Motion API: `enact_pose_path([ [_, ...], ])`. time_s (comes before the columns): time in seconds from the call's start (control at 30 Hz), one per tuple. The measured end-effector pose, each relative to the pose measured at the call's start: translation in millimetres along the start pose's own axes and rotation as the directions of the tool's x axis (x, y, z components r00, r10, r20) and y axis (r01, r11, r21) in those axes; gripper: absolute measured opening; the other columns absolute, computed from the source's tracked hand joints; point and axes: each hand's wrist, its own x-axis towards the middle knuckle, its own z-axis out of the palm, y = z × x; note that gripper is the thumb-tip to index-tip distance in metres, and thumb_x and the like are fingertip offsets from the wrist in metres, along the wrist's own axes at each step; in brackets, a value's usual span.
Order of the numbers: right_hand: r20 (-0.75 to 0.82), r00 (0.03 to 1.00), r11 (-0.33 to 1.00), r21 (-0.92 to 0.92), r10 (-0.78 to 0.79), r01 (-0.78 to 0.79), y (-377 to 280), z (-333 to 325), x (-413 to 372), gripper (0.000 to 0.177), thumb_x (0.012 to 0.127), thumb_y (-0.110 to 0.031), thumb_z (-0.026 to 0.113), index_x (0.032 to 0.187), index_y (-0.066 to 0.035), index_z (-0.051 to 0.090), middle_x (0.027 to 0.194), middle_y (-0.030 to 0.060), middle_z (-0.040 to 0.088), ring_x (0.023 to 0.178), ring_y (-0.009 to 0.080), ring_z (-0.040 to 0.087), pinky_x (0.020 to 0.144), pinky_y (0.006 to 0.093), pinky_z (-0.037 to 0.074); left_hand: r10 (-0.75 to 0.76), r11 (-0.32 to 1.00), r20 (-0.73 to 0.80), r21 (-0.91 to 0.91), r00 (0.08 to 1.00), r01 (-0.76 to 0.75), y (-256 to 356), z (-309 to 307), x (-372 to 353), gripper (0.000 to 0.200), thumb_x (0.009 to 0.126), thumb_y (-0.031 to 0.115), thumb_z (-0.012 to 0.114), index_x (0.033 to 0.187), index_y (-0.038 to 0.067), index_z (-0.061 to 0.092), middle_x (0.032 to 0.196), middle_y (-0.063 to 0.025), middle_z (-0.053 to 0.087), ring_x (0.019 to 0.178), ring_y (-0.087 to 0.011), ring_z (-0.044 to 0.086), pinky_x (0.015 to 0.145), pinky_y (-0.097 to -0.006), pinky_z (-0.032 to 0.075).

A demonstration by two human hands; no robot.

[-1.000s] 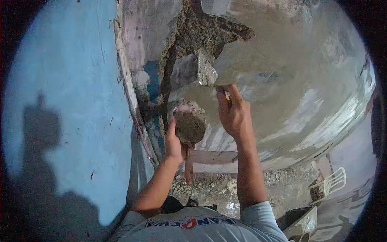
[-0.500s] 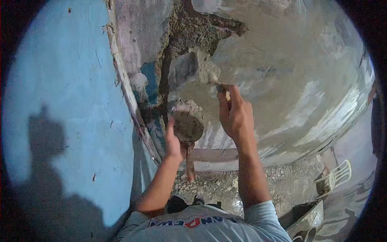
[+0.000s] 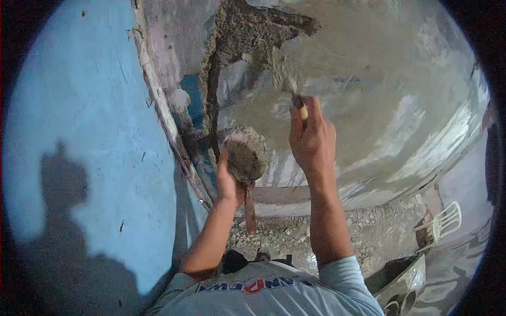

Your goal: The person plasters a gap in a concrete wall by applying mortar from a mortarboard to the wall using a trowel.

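In the head view my right hand (image 3: 316,147) is closed round the handle of a trowel (image 3: 286,73), its mortar-smeared blade pointing up and left close over the plastered wall (image 3: 369,126). Just left of the blade lies a rough, recessed patch (image 3: 240,39) of dark, coarse mortar. Lower down, my left hand (image 3: 226,181) grips a round, mortar-caked scoop (image 3: 246,158) with its fingers curled under and the thumb along its left side. The scoop's stick-like handle hangs down below the hand.
A blue wall (image 3: 105,137) stands at the left, edged by a splintered wooden strip (image 3: 163,116). Rubble (image 3: 284,231) covers the ground below. A pale plastic chair (image 3: 444,222) and a mortar trough (image 3: 406,282) are at the lower right.
My right hand has turned the trowel, so more of its handle and blade shows, with the blade tilted up-left. The left hand still holds the scoop, its face tipped slightly differently.
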Motion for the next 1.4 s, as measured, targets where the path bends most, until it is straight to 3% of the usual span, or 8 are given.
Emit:
enact_pose_path([
  [0.43, 0.036, 0.999, 1.0, 0.007, 0.012, -0.012, -3, -1, -2, 0.022, 0.1, -0.022, 0.061, 0.112, -0.009, 0.049, 0.087, 0.0246, 0.07, 0.079, 0.0506, 0.066, 0.062, 0.0586, 0.049, 0.009, 0.999, 0.0, 0.035, 1.0, -0.009, 2, -1, -9, 0.068, 0.095, 0.075, 0.047, 0.128, 0.017, 0.062, 0.109, -0.0014, 0.072, 0.087, -0.0174, 0.07, 0.05, -0.0312, 0.044],
  [0.57, 0.019, 1.0, 0.996, 0.092, -0.02, 0.018, 14, 26, 3, 0.02, 0.101, -0.021, 0.06, 0.11, -0.008, 0.048, 0.074, 0.0269, 0.065, 0.075, 0.0533, 0.063, 0.06, 0.0604, 0.046, -0.023, 1.0, 0.019, -0.007, 1.0, 0.023, 4, 4, -9, 0.069, 0.094, 0.075, 0.048, 0.132, 0.019, 0.061, 0.112, -0.001, 0.071, 0.088, -0.0176, 0.07, 0.053, -0.0321, 0.045],
  [0.7, 0.112, 0.994, 0.981, 0.189, 0.014, -0.035, 17, 6, -15, 0.018, 0.101, -0.017, 0.06, 0.112, -0.006, 0.051, 0.078, 0.0285, 0.067, 0.076, 0.0537, 0.063, 0.06, 0.0569, 0.047, 0.006, 0.999, 0.005, -0.046, 1.0, -0.006, -2, -4, -6, 0.067, 0.095, 0.072, 0.05, 0.129, 0.016, 0.064, 0.115, -0.0014, 0.072, 0.089, -0.0179, 0.071, 0.053, -0.0331, 0.049],
  [0.83, 0.029, 0.999, 0.951, 0.311, -0.012, 0.003, 3, 1, 6, 0.017, 0.101, -0.016, 0.06, 0.112, -0.006, 0.053, 0.082, 0.0301, 0.067, 0.08, 0.0534, 0.064, 0.063, 0.0559, 0.049, 0.035, 0.998, 0.061, -0.047, 0.998, -0.032, -3, -9, -1, 0.064, 0.098, 0.068, 0.049, 0.128, 0.013, 0.064, 0.118, -0.0027, 0.072, 0.093, -0.0197, 0.072, 0.061, -0.034, 0.053],
  [0.97, 0.043, 0.998, 0.959, 0.282, -0.039, 0.025, 5, 26, 8, 0.016, 0.101, -0.017, 0.059, 0.108, -0.005, 0.052, 0.081, 0.0311, 0.066, 0.08, 0.0549, 0.062, 0.064, 0.0576, 0.047, 0.056, 0.997, 0.007, -0.05, 0.998, -0.055, -3, 1, -4, 0.062, 0.099, 0.067, 0.047, 0.129, 0.014, 0.064, 0.119, -0.0033, 0.072, 0.094, -0.0216, 0.072, 0.066, -0.0347, 0.055],
  [1.1, 0.161, 0.987, 0.974, 0.22, 0.028, -0.064, 10, 10, -13, 0.016, 0.101, -0.018, 0.06, 0.108, -0.005, 0.053, 0.08, 0.0296, 0.066, 0.08, 0.0542, 0.063, 0.063, 0.0577, 0.047, 0.016, 1.0, -0.018, -0.017, 1.0, -0.016, -4, -10, -5, 0.065, 0.096, 0.071, 0.05, 0.132, 0.018, 0.062, 0.115, -0.0025, 0.071, 0.092, -0.0191, 0.07, 0.057, -0.034, 0.048],
  [1.23, -0.002, 0.997, 0.948, 0.309, -0.08, 0.077, -5, 8, 3, 0.018, 0.101, -0.021, 0.06, 0.112, -0.007, 0.055, 0.079, 0.0281, 0.068, 0.078, 0.0537, 0.064, 0.063, 0.0571, 0.049, 0.008, 1.0, 0.02, -0.013, 1.0, -0.008, -3, -15, -3, 0.066, 0.096, 0.072, 0.048, 0.131, 0.018, 0.062, 0.115, -0.0024, 0.071, 0.096, -0.0198, 0.069, 0.063, -0.0361, 0.051],
  [1.4, 0.025, 0.994, 0.962, 0.254, -0.108, 0.098, 3, 31, 9, 0.018, 0.101, -0.022, 0.06, 0.109, -0.008, 0.052, 0.075, 0.0286, 0.066, 0.072, 0.0538, 0.063, 0.061, 0.0594, 0.047, 0.044, 0.999, -0.02, -0.023, 0.999, -0.044, -5, -12, 3, 0.068, 0.095, 0.074, 0.047, 0.129, 0.017, 0.064, 0.113, -0.0037, 0.072, 0.092, -0.0202, 0.07, 0.059, -0.0358, 0.053],
])
